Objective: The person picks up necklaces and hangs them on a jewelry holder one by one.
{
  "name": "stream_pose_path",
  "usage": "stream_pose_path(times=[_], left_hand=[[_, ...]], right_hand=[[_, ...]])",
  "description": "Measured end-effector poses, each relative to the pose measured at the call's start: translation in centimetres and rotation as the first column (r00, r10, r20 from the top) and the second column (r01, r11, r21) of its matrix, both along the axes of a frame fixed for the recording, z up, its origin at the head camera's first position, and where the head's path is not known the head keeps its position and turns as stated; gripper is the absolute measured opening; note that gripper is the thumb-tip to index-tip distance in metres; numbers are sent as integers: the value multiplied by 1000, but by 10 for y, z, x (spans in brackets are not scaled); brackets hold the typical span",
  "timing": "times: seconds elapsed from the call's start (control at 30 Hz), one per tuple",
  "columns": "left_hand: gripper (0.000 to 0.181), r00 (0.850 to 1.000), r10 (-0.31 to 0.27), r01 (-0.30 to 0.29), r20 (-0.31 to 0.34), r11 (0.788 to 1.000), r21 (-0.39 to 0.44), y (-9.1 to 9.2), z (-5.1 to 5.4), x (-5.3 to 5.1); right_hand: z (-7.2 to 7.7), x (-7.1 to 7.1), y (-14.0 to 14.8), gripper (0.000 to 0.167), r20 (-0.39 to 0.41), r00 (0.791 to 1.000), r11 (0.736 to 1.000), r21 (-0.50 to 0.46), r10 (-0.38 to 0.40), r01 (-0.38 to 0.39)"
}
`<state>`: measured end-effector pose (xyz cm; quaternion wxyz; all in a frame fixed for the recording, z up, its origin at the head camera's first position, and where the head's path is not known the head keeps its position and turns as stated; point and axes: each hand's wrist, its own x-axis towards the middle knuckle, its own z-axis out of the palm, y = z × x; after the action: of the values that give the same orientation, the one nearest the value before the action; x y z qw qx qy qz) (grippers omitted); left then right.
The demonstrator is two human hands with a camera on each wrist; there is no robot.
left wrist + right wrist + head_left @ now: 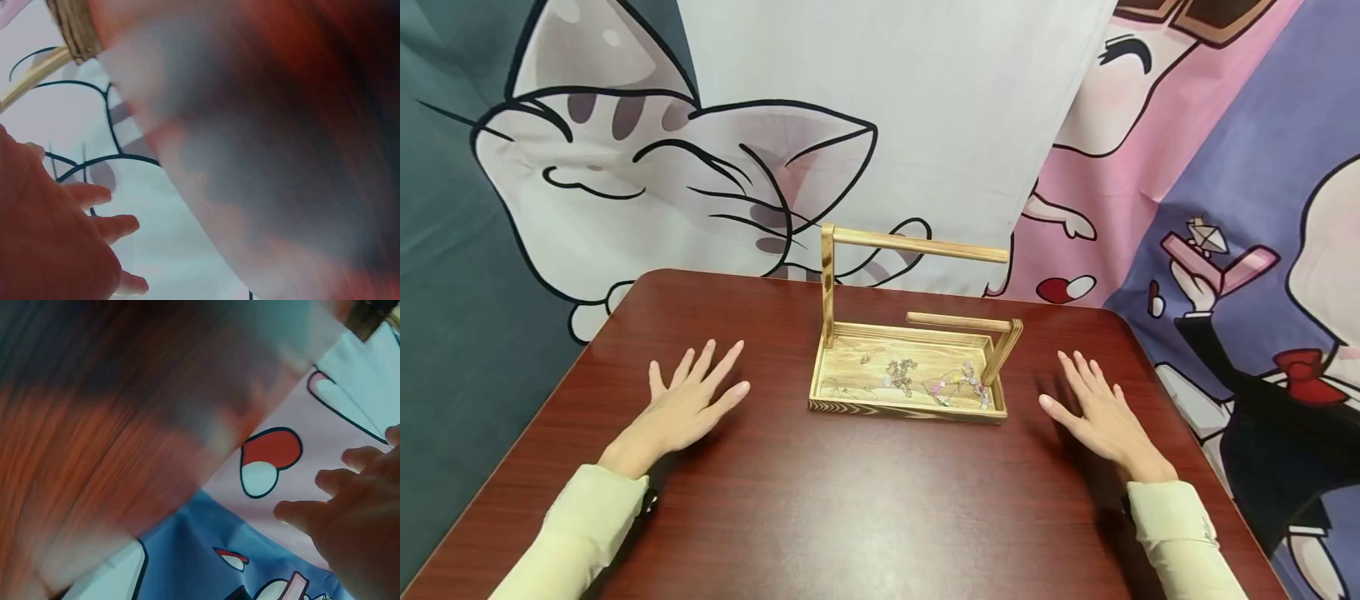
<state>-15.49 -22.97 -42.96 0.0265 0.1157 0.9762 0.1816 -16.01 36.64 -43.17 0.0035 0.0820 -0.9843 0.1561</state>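
Observation:
A wooden jewelry stand [895,408] with a shallow tray base and two raised bars stands near the middle of the table. In its tray lie a bunched chain [901,373], a thin chain along the left front, and a chain with small colored flower-like pieces [970,379] at the right. My left hand [681,412] is spread, palm down, to the left of the stand, apart from it. To the right of the stand is my right hand [1101,417], fingers extended and holding nothing. Both hands also show at the edges of the wrist views.
The dark red wooden table [865,500] extends in front of the stand. Behind it hangs a cloth [925,100] printed with a cartoon cat and figures. The upper bar [917,244] rises well above the tray; a lower bar [958,321] juts leftward from the right post.

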Motion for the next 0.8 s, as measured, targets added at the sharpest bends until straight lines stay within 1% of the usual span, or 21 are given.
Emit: stream_pose_path(times=[0.13, 0.23, 0.3, 0.37, 0.47, 0.53, 0.6, 0.67, 0.73, 0.8], left_hand=[[64, 1000, 17, -16, -18, 996, 84, 8, 4, 2], [62, 1000, 24, -25, 6, 980, 197, 16, 7, 2], [65, 999, 24, -32, 30, 958, 285, 21, 10, 1], [66, 998, 27, -45, 54, 929, 367, 26, 12, 0], [66, 996, 36, -71, 83, 885, 461, 34, 14, -2], [63, 994, 44, -87, 96, 857, 507, 40, 15, -3], [58, 994, 59, -101, 95, 834, 542, 45, 15, -5], [53, 994, 72, -104, 78, 820, 562, 49, 14, -6], [48, 994, 96, -109, 53, 818, 565, 54, 12, -8], [44, 993, 118, -112, 25, 822, 559, 59, 10, -11]], right_hand=[[0, 3, -6, 77, 17, 1000, 997, -75, 3, -2], [0, 5, -10, 74, 37, 999, 990, -138, 14, -9], [0, 7, -12, 72, 49, 999, 983, -185, 21, -12], [1, 9, -14, 69, 59, 998, 975, -222, 33, -19], [3, 13, -18, 65, 57, 998, 967, -255, 35, -20], [5, 15, -21, 62, 43, 999, 968, -253, 23, -11], [8, 17, -24, 59, 33, 999, 968, -250, 5, 3], [11, 19, -26, 56, 27, 1000, 969, -247, 0, 6], [13, 20, -29, 52, 16, 1000, 970, -244, 4, 0], [16, 21, -31, 47, 4, 1000, 970, -241, 22, -21]])
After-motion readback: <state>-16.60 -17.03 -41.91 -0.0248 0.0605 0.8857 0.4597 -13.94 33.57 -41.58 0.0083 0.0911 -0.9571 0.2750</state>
